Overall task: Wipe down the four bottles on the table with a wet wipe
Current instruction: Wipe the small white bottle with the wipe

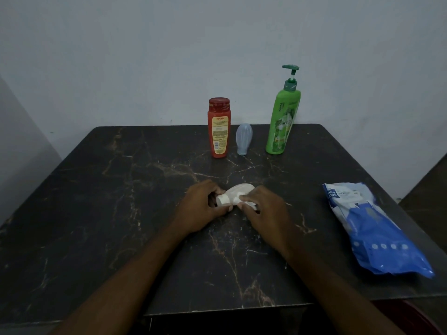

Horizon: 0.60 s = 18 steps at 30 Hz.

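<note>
Near the middle of the table (108, 189), right in front of me, I've got the little white bottle (238, 191) lying on its side, cap end pointing back toward me and a bit to the left. My left hand (203, 206) has its fingers curled round the cap end, so that's a proper hold. My right hand (264, 210) is bunched up on the wet wipe (250, 204), fingers folded over it and pressing it against the bottle's body just past the neck. Only a crumpled white bit of the wipe pokes out under my fingers, so can't tell how it's folded

Other three bottles are standing in a row toward the far edge, well apart from my hands: red bottle (219, 128) on the left with its label facing me, a small pale blue bottle (244, 139) in the middle with its narrow end down, and the tall green pump bottle (281, 122) on the right. Red and blue ones are just beside each other, not touching as far as I can see

Off to my right the blue and white pack of wipes (372, 228) lies flat near the table's right edge. Table top is dark with pale marble-like veins, plain wall (145, 56) behind it
</note>
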Each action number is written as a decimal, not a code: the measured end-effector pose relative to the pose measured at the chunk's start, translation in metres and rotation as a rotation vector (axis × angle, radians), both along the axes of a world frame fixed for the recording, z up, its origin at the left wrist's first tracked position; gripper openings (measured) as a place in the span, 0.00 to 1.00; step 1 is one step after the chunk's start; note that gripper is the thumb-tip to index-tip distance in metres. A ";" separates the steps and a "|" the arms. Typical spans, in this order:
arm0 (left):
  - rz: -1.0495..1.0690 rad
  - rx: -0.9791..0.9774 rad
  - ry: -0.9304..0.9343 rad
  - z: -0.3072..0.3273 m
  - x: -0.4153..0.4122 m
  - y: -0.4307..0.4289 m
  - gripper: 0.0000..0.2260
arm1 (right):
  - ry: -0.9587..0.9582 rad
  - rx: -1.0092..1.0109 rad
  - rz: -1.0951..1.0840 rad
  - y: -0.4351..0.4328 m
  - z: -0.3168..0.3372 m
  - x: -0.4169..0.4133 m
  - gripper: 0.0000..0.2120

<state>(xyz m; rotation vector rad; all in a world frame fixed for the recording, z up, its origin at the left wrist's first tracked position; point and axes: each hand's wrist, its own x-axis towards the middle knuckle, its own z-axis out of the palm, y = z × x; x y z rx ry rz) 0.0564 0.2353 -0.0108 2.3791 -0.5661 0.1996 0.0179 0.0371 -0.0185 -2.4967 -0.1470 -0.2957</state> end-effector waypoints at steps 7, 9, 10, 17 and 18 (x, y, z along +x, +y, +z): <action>-0.005 -0.012 -0.003 -0.001 0.000 -0.001 0.15 | -0.109 -0.070 -0.102 -0.014 0.009 0.001 0.10; -0.005 -0.006 -0.008 -0.001 -0.001 -0.001 0.15 | -0.046 -0.167 0.014 -0.005 0.006 -0.004 0.12; -0.006 0.000 -0.011 -0.001 -0.001 -0.001 0.15 | -0.032 -0.135 0.070 0.001 0.005 -0.006 0.13; -0.015 -0.020 -0.005 0.001 -0.002 -0.002 0.15 | -0.035 -0.154 -0.047 -0.011 0.008 0.000 0.12; -0.017 -0.018 -0.007 0.001 -0.002 -0.002 0.15 | -0.064 -0.126 -0.055 -0.012 0.007 0.000 0.11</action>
